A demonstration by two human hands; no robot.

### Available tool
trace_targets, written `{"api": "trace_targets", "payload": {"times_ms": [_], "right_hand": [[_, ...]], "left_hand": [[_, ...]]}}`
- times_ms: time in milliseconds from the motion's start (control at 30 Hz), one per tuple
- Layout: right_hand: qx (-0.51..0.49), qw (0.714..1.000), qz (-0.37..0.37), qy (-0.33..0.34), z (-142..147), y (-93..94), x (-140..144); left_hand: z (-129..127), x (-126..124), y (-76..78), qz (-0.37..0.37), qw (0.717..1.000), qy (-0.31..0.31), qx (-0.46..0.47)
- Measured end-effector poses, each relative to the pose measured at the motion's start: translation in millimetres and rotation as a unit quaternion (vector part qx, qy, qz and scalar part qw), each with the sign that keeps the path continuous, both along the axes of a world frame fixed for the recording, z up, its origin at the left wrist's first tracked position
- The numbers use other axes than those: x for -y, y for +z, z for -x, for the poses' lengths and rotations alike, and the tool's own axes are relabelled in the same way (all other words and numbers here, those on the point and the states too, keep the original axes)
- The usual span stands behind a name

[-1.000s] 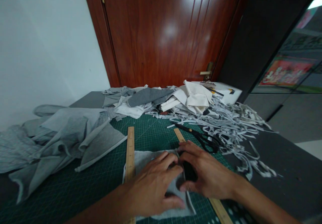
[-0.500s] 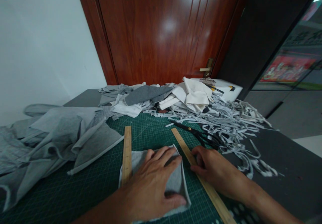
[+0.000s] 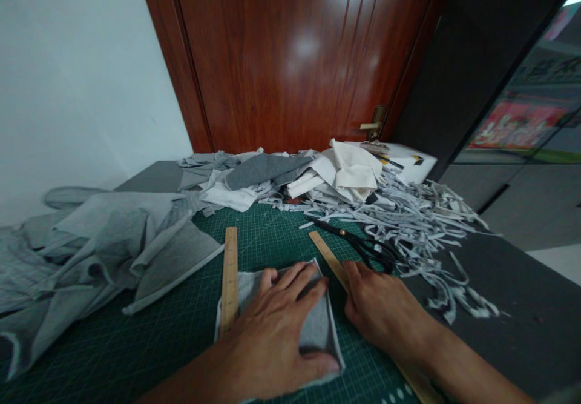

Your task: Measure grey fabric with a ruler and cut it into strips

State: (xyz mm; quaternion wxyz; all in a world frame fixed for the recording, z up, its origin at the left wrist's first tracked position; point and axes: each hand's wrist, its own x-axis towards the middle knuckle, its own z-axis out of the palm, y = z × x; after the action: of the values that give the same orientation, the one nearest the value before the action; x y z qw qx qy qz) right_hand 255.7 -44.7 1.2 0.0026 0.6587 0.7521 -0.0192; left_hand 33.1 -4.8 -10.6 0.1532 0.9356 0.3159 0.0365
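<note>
Currently, reading from the left, I see the loose grey garment pieces (image 3: 113, 240) heaped on the left of the table, overlapping the green cutting mat (image 3: 136, 337); they lie as they did a second ago. Next comes the left wooden ruler (image 3: 229, 277), flat on the mat along the left edge of the grey fabric square (image 3: 318, 325), unmoved. My left hand (image 3: 276, 325) lies flat on that square, fingers spread and pressing down, its grip open around nothing; it has kept this position throughout the last second. The change is to the right. A second ago my right hand (image 3: 385, 313) was bunched over the right edge of the square, next to the left hand; half a second ago it had shifted off the cloth onto the right wooden ruler (image 3: 329, 257); now it lies palm-down on that ruler, fingers extended and flat, not closed around it. The ruler runs diagonally just beside the right edge of the square, its far end showing beyond my fingertips. I judge that the work has passed from adjusting the cloth to holding the straightedge against it. Further right, the black scissors (image 3: 363, 246) rest untouched near the fingertips, and the pile of cut grey strips (image 3: 422, 222) covers the right of the table.
</note>
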Motion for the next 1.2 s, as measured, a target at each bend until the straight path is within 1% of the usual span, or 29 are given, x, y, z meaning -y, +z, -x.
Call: {"api": "trace_targets", "payload": {"times_ms": [100, 200, 233, 267, 300, 333, 367, 433, 467, 500, 533, 600, 700, 767, 867, 967, 1100, 1167, 1200], "right_hand": [[0.048, 0.998, -0.037, 0.023, -1.4, -4.1, -1.4], [0.066, 0.996, -0.055, 0.005, -12.8, -13.2, -6.1], [0.047, 0.997, -0.059, -0.002, -17.2, -15.9, -7.1], [0.006, 0.998, -0.066, -0.006, -20.8, -17.9, -7.1], [-0.059, 0.995, -0.075, -0.006, -22.9, -19.1, -5.7], [-0.144, 0.986, -0.087, -0.005, -22.9, -19.6, -2.9], [-0.239, 0.966, -0.101, -0.004, -20.6, -19.5, 1.4], [-0.415, 0.902, -0.115, -0.001, -9.7, -19.3, 12.6], [-0.479, 0.87, -0.114, 0.002, -2.2, -19.7, 18.5], [-0.525, 0.846, -0.097, 0.012, 5.5, -20.7, 23.6], [-0.554, 0.828, -0.086, 0.03, 12.8, -22.2, 27.5], [-0.574, 0.815, -0.062, 0.046, 23.7, -25.8, 30.9], [-0.568, 0.818, -0.073, 0.046, 27.9, -30.0, 25.5], [-0.551, 0.829, -0.09, 0.036, 23.6, -31.7, 18.3], [-0.507, 0.856, -0.099, -0.007, 11.2, -33.8, 7.5], [-0.479, 0.872, -0.088, -0.051, -1.8, -34.0, 0.3], [-0.457, 0.881, -0.101, -0.064, -9.4, -25.0, -2.1], [-0.466, 0.877, -0.099, -0.065, -8.0, -17.1, -0.9], [-0.483, 0.869, -0.085, -0.064, -6.0, -13.1, 0.4]], "left_hand": [[0.2, 0.0, -1.5, -0.001, 1.0, 0.017, 0.001], [-0.2, -0.5, -3.9, -0.006, 1.0, 0.026, 0.003], [-0.3, -0.6, -4.6, -0.008, 1.0, 0.027, 0.003], [-0.5, -0.8, -5.3, -0.011, 1.0, 0.026, 0.003], [-0.8, -1.0, -5.9, -0.014, 1.0, 0.025, 0.003], [-1.2, -1.1, -6.2, -0.016, 1.0, 0.024, 0.003], [-1.7, -1.2, -6.1, -0.018, 1.0, 0.023, 0.003], [-3.0, -0.9, -5.0, -0.022, 1.0, 0.022, 0.005], [-3.7, -0.5, -4.0, -0.024, 0.999, 0.023, 0.007], [-4.4, 0.1, -2.9, -0.026, 0.999, 0.024, 0.009], [-5.0, 0.7, -1.9, -0.028, 0.999, 0.024, 0.01], [-5.4, 1.9, -1.1, -0.032, 0.999, 0.023, 0.014], [-4.0, 2.6, -3.7, -0.041, 0.999, 0.02, 0.022], [-2.5, 2.1, -7.1, -0.045, 0.999, 0.017, 0.025], [-1.0, 1.1, -10.3, -0.039, 0.999, 0.019, 0.018], [-1.5, 1.3, -8.7, -0.029, 0.999, 0.026, 0.015], [-3.5, 3.0, -4.2, -0.019, 0.999, 0.046, 0.011], [-3.7, 3.2, -3.8, -0.018, 0.999, 0.048, 0.013], [-3.6, 3.0, -4.2, -0.021, 0.999, 0.045, 0.015]]}}
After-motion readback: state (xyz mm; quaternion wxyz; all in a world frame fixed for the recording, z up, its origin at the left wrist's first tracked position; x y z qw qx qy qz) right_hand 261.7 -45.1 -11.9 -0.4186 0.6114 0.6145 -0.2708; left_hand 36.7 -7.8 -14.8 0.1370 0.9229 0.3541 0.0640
